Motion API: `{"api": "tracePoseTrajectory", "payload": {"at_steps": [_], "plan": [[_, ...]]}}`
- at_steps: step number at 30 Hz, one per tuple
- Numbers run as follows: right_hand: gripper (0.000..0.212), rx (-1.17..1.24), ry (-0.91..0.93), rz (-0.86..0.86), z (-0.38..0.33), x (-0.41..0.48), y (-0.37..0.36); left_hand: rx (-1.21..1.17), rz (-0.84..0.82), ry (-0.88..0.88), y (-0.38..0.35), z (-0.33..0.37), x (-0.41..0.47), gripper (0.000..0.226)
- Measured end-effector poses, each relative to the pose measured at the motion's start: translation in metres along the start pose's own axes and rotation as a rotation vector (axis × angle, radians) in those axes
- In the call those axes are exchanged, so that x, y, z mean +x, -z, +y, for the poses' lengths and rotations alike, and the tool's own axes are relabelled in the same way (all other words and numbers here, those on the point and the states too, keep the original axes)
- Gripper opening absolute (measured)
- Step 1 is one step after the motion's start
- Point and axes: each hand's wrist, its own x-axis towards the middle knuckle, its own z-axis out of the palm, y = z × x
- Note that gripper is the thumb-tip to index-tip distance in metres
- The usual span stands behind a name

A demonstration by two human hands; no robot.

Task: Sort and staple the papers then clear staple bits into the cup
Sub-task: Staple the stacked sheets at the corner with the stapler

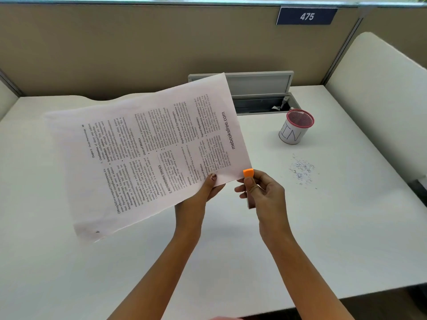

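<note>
My left hand (209, 189) holds a set of printed white papers (147, 155) up above the desk, thumb on top near the lower right corner. My right hand (261, 192) grips a small orange stapler (248, 173), whose head sits over that corner of the papers. A heap of small staple bits (301, 170) lies on the white desk to the right. Behind them stands a cup (294, 130) with a pink mesh rim and a white paper wrap with letters on it.
The white desk (231, 262) is bounded by tan partition walls (138, 47). An open grey cable tray with a raised lid (261, 93) is set into the desk behind the cup. A blue sign reading 475 (306, 16) hangs on the partition.
</note>
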Motion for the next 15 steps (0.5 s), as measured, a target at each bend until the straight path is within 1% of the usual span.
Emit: {"api": "tracePoseTrajectory", "payload": {"at_steps": [5, 10, 15], "plan": [[0.037, 0.074, -0.083, -0.133, -0.002, -0.002, 0.005, 0.004, -0.008, 0.0, 0.002, 0.002, 0.002, 0.068], [0.035, 0.168, -0.124, -0.208, -0.003, -0.002, 0.008, 0.0, -0.023, -0.004, 0.003, 0.001, 0.002, 0.076], [0.038, 0.157, -0.162, -0.264, -0.007, -0.001, 0.012, -0.003, -0.022, 0.003, 0.004, 0.001, 0.0, 0.075]]}}
